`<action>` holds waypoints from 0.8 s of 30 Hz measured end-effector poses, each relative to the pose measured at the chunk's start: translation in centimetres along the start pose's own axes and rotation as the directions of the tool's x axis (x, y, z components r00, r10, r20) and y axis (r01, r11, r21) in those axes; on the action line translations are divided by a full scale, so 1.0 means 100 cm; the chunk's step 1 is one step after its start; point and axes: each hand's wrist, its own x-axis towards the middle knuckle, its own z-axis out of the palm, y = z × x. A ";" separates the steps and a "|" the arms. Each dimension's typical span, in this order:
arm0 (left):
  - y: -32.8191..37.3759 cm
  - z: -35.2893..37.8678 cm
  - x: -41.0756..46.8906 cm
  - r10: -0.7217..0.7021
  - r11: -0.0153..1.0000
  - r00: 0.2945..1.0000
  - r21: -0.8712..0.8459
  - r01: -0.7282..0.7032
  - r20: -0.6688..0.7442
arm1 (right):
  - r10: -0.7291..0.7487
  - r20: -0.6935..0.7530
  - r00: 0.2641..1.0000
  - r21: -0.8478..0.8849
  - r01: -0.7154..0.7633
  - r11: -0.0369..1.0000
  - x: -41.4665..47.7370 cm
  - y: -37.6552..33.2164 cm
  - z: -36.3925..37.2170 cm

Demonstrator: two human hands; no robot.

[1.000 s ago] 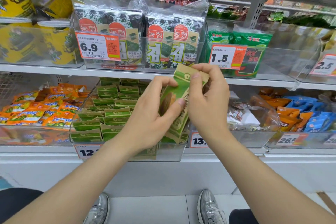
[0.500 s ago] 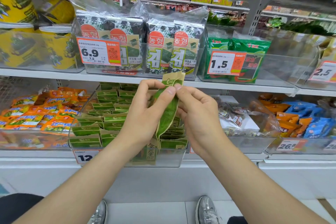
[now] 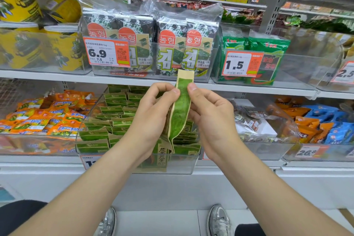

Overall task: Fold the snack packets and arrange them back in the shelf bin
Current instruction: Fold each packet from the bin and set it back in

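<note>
A long green and tan snack packet (image 3: pixel 181 109) stands upright in front of me, folded lengthwise into a narrow strip. My left hand (image 3: pixel 153 115) pinches its left edge near the top, and my right hand (image 3: pixel 210 119) pinches the right edge at the same height. Below and behind it is a clear shelf bin (image 3: pixel 180 165) holding several green and tan packets (image 3: pixel 115 122) stacked in rows. The packet's lower end hangs just above the bin's front right part.
Orange snack packs (image 3: pixel 44 117) fill the bin to the left; brown, orange and blue packs (image 3: pixel 310 120) lie to the right. The shelf above carries bagged seaweed (image 3: pixel 153 44), yellow tubs (image 3: pixel 21 25) and price tags. My two shoes (image 3: pixel 218 220) stand on the floor below.
The packet went from a broad, tilted sheet to a narrow upright strip. Both hands rose to pinch it near the top.
</note>
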 end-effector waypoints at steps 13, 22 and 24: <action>0.015 -0.019 -0.001 0.057 0.996 0.998 0.072 -0.055 -0.033 | 0.054 0.198 0.979 -0.347 0.019 0.937 -0.007 -0.005 -0.003; 0.014 -0.031 -0.005 -0.062 0.981 0.986 0.191 0.031 0.155 | -0.150 0.179 0.972 -0.385 0.210 0.899 0.001 0.002 -0.010; 0.019 -0.034 -0.004 -0.072 0.984 0.981 0.174 0.041 0.178 | -0.143 0.175 0.974 -0.374 0.200 0.906 0.002 0.001 -0.011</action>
